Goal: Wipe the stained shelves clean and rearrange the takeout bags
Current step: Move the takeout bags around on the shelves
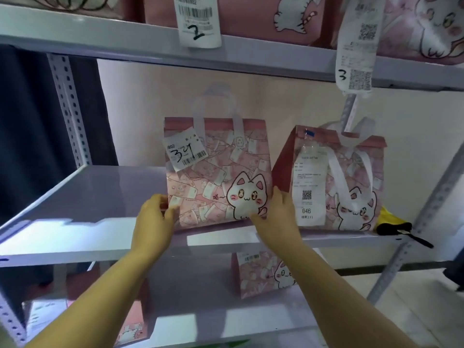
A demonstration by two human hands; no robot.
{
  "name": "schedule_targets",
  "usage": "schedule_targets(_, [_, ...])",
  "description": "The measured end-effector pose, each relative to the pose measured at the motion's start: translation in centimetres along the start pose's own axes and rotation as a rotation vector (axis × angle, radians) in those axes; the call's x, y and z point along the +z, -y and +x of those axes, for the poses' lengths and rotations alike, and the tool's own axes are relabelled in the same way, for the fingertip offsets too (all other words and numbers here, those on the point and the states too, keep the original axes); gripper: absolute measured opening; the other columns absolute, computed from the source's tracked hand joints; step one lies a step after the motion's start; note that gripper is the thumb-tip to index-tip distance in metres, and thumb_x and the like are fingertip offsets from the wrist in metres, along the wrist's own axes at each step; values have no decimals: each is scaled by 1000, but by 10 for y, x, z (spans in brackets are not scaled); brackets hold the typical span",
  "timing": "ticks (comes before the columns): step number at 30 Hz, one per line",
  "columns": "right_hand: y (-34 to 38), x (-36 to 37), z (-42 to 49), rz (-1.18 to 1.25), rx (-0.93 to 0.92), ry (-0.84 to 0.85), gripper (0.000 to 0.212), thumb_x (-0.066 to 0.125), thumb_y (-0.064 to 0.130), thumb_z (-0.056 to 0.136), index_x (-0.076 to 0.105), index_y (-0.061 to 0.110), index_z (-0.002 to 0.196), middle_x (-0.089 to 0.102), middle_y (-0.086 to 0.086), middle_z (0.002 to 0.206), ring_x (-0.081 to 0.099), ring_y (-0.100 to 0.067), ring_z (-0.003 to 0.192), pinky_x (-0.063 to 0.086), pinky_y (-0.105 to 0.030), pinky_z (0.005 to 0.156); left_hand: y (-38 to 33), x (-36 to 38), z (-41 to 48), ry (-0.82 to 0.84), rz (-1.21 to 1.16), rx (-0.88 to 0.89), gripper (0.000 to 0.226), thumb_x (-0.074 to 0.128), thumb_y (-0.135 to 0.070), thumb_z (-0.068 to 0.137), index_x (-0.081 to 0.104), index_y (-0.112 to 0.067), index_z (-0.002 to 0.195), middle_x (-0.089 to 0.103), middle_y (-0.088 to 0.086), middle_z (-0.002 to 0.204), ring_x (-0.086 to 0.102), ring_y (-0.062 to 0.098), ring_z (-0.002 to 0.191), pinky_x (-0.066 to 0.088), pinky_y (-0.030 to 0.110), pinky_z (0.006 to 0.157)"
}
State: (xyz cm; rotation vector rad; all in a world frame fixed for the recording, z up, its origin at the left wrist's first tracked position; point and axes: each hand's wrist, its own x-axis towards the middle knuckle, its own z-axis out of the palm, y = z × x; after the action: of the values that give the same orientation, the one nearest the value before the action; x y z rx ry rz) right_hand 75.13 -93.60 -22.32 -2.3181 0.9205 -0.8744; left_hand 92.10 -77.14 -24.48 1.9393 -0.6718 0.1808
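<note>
Fingers (162,200) of left hand (153,218) and right hand (278,214) grip the lower corners of a pink cat-print takeout bag (216,172) on a grey shelf (75,197); contents hidden.

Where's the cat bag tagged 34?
In the head view, the bag tagged 34 stands on the middle shelf, left of the bag tagged 046, with the left hand and right hand gripping its lower corners.
</note>
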Motion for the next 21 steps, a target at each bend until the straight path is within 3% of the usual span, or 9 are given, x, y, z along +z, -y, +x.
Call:
schedule_targets(5, [6,9,4,-16,53,16,79,65,25,84,17,9,145,28,-11,143,29,-28,131,31,-40,107,10,-13,5,-2,-49,-7,4,54,-25,92,50,-25,93,55,-16,82,52,-3,74,35,17,54])
schedule_targets(12, [6,7,-7,51,103,-12,61,64,24,84,37,12,137,44,-6,131,47,-22,118,42,-35,100,13,-17,2,-18,-123,-36,16,59,-27,89,47,-25,101,57,-11,94,54,3,79,36,14,59])
schedule_targets(21, [1,-6,-24,75,102,-39,49,64,24,84,47,11,128,51,-4,124,51,-20,111,45,-34,96,7,-21,-22,20,-112,-37,25,59,-30,89,53,-19,111,58,-8,101,55,9,88,40,18,65])
